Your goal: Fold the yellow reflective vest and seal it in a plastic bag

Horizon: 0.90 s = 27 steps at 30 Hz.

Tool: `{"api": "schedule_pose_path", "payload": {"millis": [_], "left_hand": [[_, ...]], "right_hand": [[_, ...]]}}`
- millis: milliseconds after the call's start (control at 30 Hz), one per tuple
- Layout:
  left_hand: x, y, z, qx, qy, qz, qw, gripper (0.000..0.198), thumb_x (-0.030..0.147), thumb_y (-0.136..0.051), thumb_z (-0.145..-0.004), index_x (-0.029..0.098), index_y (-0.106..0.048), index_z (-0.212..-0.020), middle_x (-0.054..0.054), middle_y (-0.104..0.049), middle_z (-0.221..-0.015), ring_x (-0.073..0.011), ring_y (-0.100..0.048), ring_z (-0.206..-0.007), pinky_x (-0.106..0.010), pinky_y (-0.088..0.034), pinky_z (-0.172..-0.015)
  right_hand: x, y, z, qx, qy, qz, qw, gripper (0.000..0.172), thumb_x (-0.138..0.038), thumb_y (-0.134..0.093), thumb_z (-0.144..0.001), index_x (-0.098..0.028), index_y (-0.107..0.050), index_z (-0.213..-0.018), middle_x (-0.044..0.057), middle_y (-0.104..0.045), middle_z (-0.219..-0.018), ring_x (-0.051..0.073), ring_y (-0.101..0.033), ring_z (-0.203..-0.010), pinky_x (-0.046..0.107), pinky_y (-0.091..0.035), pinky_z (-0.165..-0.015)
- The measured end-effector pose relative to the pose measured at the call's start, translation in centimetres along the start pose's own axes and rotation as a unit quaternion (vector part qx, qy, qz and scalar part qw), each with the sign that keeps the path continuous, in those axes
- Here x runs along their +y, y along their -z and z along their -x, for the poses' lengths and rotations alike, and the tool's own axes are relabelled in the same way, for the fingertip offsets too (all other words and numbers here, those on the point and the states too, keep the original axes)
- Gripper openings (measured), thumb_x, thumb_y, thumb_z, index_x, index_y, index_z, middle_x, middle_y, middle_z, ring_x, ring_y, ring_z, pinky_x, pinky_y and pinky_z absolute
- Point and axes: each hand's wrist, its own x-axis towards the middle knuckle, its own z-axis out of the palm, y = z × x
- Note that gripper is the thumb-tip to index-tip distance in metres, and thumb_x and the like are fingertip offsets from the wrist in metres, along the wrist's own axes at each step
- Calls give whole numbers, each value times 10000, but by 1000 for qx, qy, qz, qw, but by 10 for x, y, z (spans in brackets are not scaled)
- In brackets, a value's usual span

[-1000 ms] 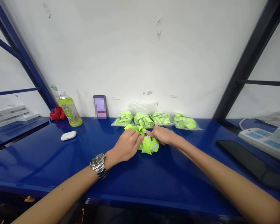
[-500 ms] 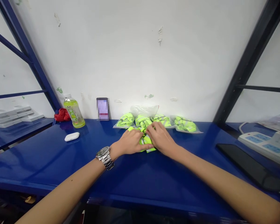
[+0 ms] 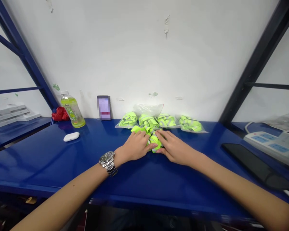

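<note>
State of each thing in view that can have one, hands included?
Loose bundle: crumpled, unbagged
Left hand: holding loose bundle
Right hand: holding loose bundle
Four bundles behind: bagged
Bottle: capped, containing liquid
Upright phone: screen lit
White case: closed
Black slab: lying flat
Power strip: unclear whether on
Watch: worn

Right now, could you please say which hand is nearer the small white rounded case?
Left. The left hand is apart from the small white rounded case, to its right; the right hand is farther right.
</note>
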Motion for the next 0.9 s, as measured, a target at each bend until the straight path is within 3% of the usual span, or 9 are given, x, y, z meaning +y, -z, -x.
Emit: {"api": "schedule_pose_path", "payload": {"millis": [167,300,533,633,733,900], "left_hand": [[10,-1,8,31,-27,-16,999,472,498,-267,-974,114,-538,-1014,-126,-557,-989,-255,-504,-910,-396,-408,-815],[8,0,8,27,-48,15,998,453,490,-277,-976,119,-511,-1089,-118,-553,-1005,-250,-502,-938,-394,-416,-852],[10,-3,10,13,-62,2,998,445,514,-256,-971,133,-482,-1016,-105,-566,-927,-243,-537,-858,-365,-449,-761],[10,0,14,-8,-59,37,998,382,477,-279,-982,150,-476,-971,-94,-572,-921,-226,-548,-844,-339,-449,-731],[8,3,18,-24,-56,95,994,326,458,-336,-978,162,-472,-999,-87,-577,-951,-218,-554,-874,-326,-449,-745],[9,1,21,-12,-50,92,994,268,393,-327,-993,169,-465,-940,-78,-584,-926,-210,-552,-836,-322,-432,-706]], "right_hand": [[-4,-10,7,20,-42,13,999,550,-397,-489,-918,-23,-397,-1310,256,-525,-1209,345,-536,-1105,460,-512,-871],[-7,-12,11,11,-78,6,997,458,-377,-441,-944,-56,-418,-1270,230,-557,-1147,323,-580,-1019,439,-538,-776],[-8,-6,13,8,-53,-22,998,526,-450,-485,-917,-90,-395,-1291,226,-542,-1184,329,-561,-1075,449,-515,-819],[-10,-4,10,-33,-62,21,997,430,-375,-517,-914,-68,-454,-1208,199,-572,-1076,305,-600,-927,404,-518,-729],[-13,-3,8,-71,-77,41,994,311,-354,-492,-929,-79,-517,-1071,142,-574,-943,259,-598,-787,346,-481,-634],[-16,2,8,-82,-94,38,991,353,-437,-416,-957,-110,-547,-944,106,-572,-864,205,-572,-669,297,-362,-546]]}}
